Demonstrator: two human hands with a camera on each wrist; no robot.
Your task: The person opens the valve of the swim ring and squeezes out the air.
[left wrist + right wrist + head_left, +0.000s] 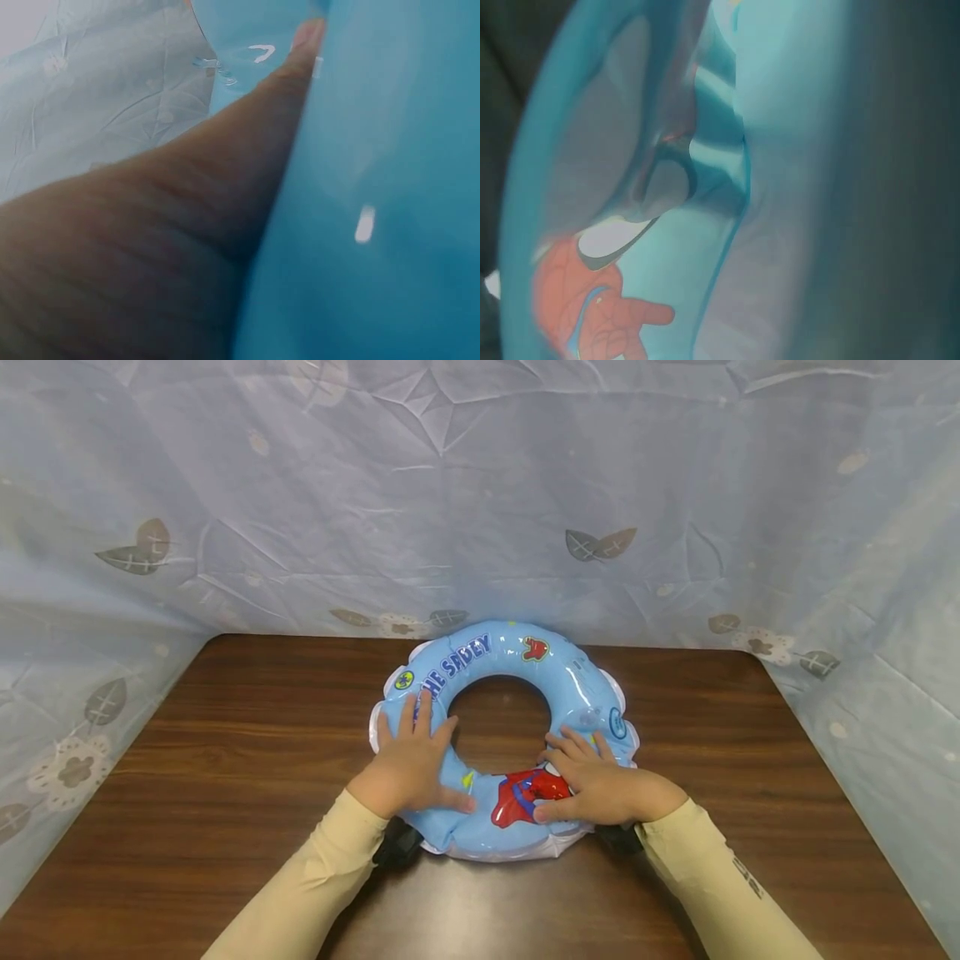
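- Blue inflatable swim ring point(498, 660) on wood-grain table point(187, 760), toward far edge, straight ahead of the person, under both hands.
- Left hand point(412, 768): fingers spread wide, laid on ring's near-left side; no grip visible.
- Right hand point(596, 785): on near-right side, fingers extended toward the hole, thumb by red cartoon print point(512, 800); no grip visible.
- Key relation, my call: hands sit on opposite sides of the near half, hole between and beyond them; far arc with printed lettering point(465, 662) lies past the fingertips.
- Ring is round, so no long axis; neither hand nearer, both touching.
- Wrist views too close-up to tell contact pressure.
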